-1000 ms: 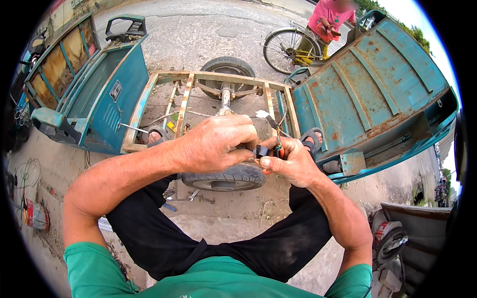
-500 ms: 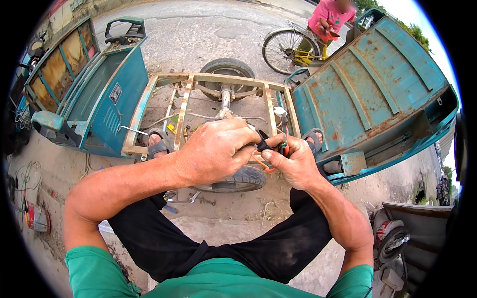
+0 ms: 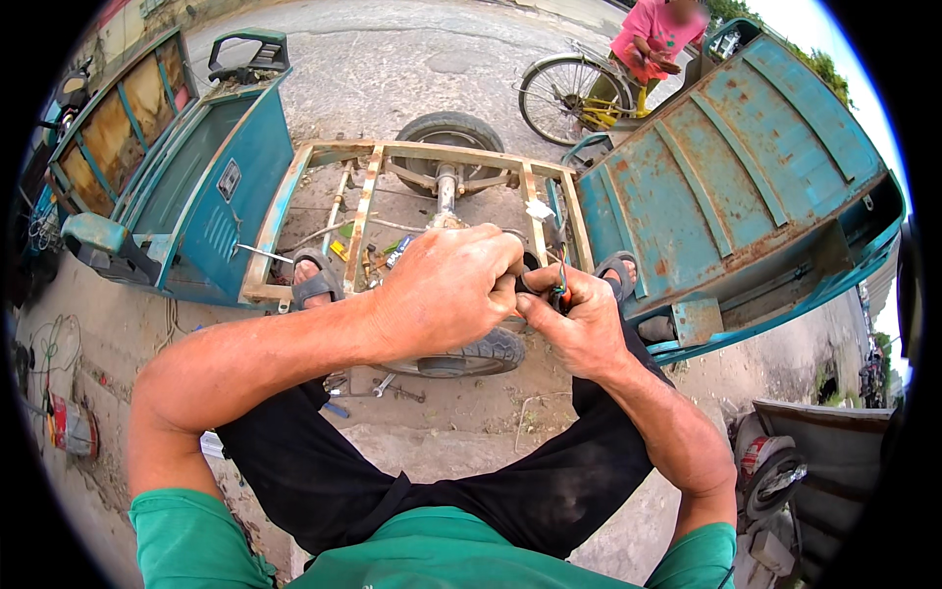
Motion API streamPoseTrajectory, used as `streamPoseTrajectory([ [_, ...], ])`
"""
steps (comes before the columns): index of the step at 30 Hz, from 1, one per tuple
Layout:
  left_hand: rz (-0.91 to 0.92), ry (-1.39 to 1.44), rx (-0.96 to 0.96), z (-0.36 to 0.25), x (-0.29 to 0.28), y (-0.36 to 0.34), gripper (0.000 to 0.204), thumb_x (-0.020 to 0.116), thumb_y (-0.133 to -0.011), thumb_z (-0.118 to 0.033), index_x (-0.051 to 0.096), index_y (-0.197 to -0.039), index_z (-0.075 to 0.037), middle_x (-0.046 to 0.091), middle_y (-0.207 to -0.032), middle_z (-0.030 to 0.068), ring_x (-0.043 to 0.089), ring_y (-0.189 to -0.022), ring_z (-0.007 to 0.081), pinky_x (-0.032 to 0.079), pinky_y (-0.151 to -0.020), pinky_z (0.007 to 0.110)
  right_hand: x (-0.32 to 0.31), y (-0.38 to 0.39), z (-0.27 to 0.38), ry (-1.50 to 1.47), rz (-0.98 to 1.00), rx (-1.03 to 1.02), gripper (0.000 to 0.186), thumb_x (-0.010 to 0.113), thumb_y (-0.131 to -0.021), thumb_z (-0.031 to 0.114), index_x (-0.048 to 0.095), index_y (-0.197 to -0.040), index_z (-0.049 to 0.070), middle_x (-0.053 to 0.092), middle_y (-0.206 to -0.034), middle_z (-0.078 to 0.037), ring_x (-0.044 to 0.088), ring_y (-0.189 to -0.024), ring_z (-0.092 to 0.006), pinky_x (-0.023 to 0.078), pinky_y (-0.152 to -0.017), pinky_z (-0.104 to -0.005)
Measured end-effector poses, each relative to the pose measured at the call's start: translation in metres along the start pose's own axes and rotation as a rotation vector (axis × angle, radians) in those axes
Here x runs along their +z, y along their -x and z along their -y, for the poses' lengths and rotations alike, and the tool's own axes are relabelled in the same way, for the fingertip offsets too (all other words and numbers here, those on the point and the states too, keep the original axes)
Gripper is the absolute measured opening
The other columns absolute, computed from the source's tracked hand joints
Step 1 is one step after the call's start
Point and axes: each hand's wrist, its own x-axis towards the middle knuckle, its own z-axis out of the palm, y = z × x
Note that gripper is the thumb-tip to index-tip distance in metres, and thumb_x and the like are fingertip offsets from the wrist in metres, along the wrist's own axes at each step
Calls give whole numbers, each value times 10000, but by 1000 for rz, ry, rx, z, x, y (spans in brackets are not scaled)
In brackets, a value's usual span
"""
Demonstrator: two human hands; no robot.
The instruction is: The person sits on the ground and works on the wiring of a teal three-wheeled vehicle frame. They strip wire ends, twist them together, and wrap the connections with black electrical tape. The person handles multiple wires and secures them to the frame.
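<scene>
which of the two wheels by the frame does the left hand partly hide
The near wheel, lower in the picture: the left hand overlaps it but not the far wheel.

We have the frame before us, a shell to its left, a bed to its right. Beyond the frame, rightward, stands a bike; on the ground nearer us lies a wrench.
</scene>
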Motion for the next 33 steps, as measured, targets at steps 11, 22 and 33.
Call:
streamPoseTrajectory([
  [11,34,114,7,5,-6,1,121,701,-852,-83,712,-938,1,692,-866,174,692,-803,352,540,-709,441,1,-4,1,-3,-20,114,188,747,-923,156,715,-1012,-7,531,-637,41,435,-595,-26,359,-519,-249],
  [22,-23,15,250,11,-2,-3,118,690,-807,-51,587,-861,-31,578,-774,134,619,-752,363,494,-682,466,-1,0,-1,32,11,19,189,764,-892,151,708,-960,-16,572,-651,-1,464,-602,-50,400,-533,-271],
  [33,-44,102,38,17,-19,-4,138,682,-831,-53,705,-959,-7,682,-868,139,678,-787,323,543,-688,406,-1,-2,-3,-66,-13,157,271,772,-911,204,710,-1019,-36,557,-640,30,459,-589,-31,376,-517,-252],
])
